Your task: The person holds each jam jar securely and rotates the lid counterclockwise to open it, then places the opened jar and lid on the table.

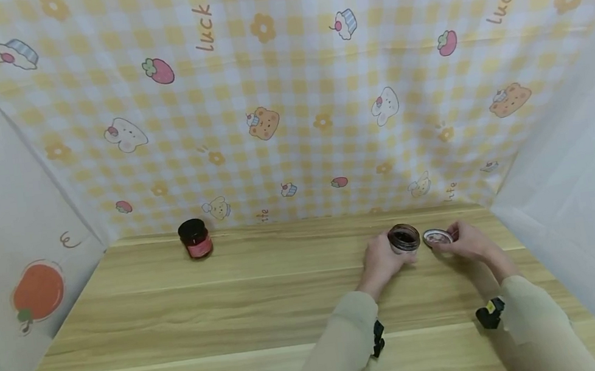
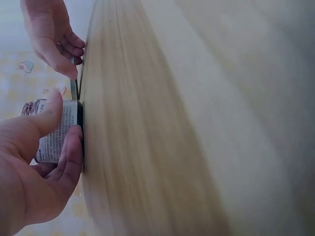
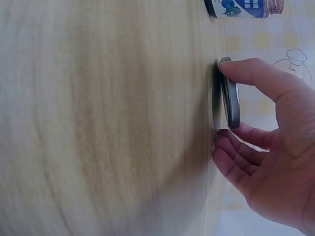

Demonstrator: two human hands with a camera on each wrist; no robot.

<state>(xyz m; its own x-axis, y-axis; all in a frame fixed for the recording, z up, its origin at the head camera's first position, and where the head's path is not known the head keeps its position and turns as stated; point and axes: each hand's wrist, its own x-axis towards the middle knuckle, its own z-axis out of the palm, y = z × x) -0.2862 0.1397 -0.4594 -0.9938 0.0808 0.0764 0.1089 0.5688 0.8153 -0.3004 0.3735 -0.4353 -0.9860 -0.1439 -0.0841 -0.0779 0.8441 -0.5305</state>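
My left hand (image 1: pixel 383 260) grips an uncapped glass jam jar (image 1: pixel 405 245) with dark contents, standing on the wooden table towards the right. Fingers and thumb wrap its sides in the left wrist view, where small print covers the label (image 2: pixel 55 140). A blue label with a blueberry picture shows on the jar (image 3: pixel 241 7) in the right wrist view. Just right of the jar, my right hand (image 1: pixel 469 242) pinches a round metal lid (image 1: pixel 437 237) between thumb and fingers. The lid (image 3: pixel 230 93) lies inner side up, close above or on the tabletop; I cannot tell which.
Another jar (image 1: pixel 196 240), dark red with a black lid and pink label, stands at the back left of the wooden table (image 1: pixel 208 318). Behind the table hangs a yellow checked cloth (image 1: pixel 299 154), with pale sheets (image 1: pixel 574 148) at both sides.
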